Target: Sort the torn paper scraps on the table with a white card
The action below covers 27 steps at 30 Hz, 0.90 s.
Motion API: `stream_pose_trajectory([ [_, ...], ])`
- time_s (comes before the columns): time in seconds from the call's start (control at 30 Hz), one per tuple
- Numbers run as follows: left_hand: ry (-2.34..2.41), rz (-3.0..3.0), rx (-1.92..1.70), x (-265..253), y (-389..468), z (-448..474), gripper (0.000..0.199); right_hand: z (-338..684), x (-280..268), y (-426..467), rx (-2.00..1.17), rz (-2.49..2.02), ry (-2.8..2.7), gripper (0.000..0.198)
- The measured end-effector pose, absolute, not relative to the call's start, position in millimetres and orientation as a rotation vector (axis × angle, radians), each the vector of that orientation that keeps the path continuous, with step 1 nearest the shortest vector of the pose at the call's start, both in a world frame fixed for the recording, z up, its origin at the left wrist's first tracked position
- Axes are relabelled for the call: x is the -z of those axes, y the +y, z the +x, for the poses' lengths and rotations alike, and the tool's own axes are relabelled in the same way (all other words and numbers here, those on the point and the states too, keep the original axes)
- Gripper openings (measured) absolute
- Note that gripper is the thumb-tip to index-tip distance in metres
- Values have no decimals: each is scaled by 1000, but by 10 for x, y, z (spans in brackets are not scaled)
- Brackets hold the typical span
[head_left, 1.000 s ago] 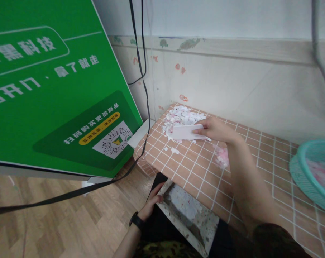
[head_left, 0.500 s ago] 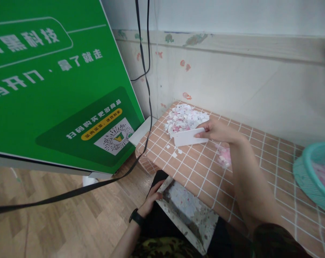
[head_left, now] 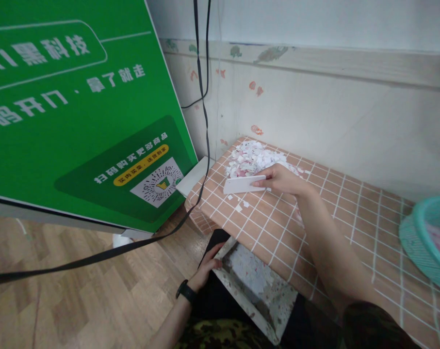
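Observation:
My right hand is closed around one end of a flat white scraper, which stands on its long edge on the table. Just behind the scraper lies a heap of white and pink paper scraps, with a few loose pieces in front of it. Below the table edge, my left hand grips the left rim of a stained, shallow dustpan-like tray. Paper bits lie inside this tray, which rests tilted over my lap.
A brown cloth with white grid lines covers the table. At the right stands a turquoise plastic basket holding pinkish scraps. A large green sign panel fills the left, and a black cable hangs before it. The wall borders the table's back.
My right hand has moved the scraper left along the front of the paper heap. The left hand and tray stay nearly in place; the camera view has shifted slightly.

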<state>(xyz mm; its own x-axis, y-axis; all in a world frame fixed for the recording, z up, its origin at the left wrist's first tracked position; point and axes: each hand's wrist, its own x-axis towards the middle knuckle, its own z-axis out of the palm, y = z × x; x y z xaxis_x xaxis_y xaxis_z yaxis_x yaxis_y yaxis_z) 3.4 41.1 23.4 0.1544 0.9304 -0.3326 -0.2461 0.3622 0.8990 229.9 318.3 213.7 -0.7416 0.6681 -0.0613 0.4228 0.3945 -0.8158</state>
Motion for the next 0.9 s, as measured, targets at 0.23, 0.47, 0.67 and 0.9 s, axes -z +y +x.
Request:
stream_pose_trajectory([
  [0.23, 1096, 835, -964, -232, 412, 3, 67, 2348, -2091, 3216, -1365, -952, -2326, 28],
  [0.47, 1104, 817, -981, -217, 401, 12, 63, 2426, -2132, 3245, -1409, -990, -2330, 26],
  [0.67, 1073, 810, -964, -245, 411, 7, 65, 2407, -2082, 3257, -1330, -1048, -2287, 27],
  [0.9, 1104, 807, -952, -257, 408, 3, 64, 2443, -2172, 3236, -1349, -1034, -2323, 29],
])
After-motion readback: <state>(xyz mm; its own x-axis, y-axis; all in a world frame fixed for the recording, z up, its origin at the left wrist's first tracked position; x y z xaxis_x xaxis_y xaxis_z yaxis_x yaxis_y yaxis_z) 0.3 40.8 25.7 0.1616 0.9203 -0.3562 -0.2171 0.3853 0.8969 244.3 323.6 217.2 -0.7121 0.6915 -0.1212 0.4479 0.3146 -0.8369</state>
